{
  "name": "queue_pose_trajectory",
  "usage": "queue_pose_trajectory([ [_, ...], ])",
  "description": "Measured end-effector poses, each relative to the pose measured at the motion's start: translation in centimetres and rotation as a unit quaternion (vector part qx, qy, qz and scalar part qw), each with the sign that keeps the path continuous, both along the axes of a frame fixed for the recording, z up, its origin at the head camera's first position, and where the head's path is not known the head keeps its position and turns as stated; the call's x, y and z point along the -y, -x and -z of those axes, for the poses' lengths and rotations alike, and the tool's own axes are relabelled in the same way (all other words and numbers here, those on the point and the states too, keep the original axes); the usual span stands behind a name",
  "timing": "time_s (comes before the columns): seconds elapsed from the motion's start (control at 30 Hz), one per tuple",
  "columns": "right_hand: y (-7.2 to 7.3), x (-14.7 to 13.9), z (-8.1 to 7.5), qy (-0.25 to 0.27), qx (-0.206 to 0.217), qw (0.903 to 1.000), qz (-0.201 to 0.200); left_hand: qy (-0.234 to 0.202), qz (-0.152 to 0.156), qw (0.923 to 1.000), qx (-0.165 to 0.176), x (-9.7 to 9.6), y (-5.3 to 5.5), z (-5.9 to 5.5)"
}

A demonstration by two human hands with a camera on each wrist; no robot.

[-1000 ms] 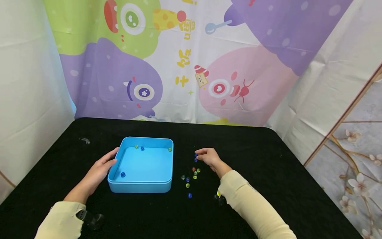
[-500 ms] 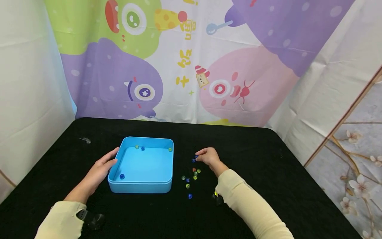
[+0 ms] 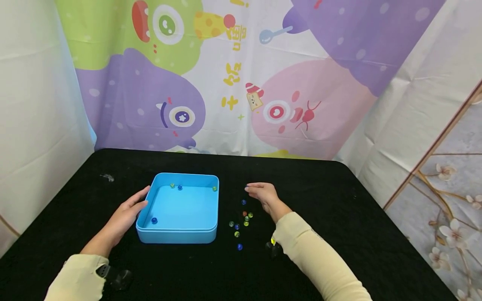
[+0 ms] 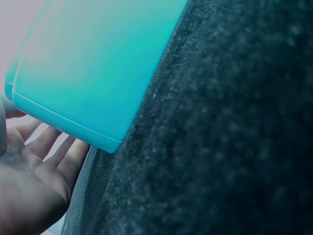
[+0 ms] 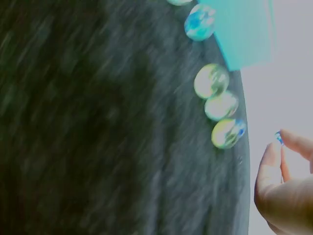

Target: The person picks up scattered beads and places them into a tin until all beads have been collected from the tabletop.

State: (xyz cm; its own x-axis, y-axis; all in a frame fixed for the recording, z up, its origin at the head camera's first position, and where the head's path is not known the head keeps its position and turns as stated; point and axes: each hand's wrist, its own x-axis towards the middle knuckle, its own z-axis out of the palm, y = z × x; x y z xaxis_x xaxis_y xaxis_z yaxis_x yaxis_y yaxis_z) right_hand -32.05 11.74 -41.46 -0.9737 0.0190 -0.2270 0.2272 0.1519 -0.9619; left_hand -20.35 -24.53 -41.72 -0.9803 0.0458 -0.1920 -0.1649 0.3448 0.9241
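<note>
My right hand [image 3: 265, 195] pinches a small blue marble [image 5: 279, 137] between thumb and fingertips, over the table to the right of the light blue box. In the head view only a sliver of that marble shows at the fingertips. Against the left side of the box [image 3: 177, 236] rests my left hand [image 3: 127, 211], its fingers fairly straight along the wall and the thumb at the rim. The left wrist view shows this palm [image 4: 34, 181] beside the box's outer wall. Inside the box lie several marbles, among them a blue marble [image 3: 154, 220] near the front left corner.
Loose marbles lie between box and right arm: a blue marble [image 3: 244, 202], a reddish marble [image 3: 244, 213], several green ones and a blue marble [image 3: 239, 247] nearest me. A black cloth covers the table [image 3: 308, 179]. A printed curtain [image 3: 226, 138] hangs behind.
My right hand has lifted slightly up and away from the table with a blue marble; another blue marble has shifted slightly and stays behind. The left hand and box hold their place.
</note>
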Motion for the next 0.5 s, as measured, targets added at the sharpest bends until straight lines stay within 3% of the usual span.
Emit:
queue_pose_trajectory([
  [0.5,-0.6,4.2,-3.4,0.027,-0.012,0.9992,-0.025,-0.002,0.002,1.0,-0.001,0.0,0.1,-0.1],
])
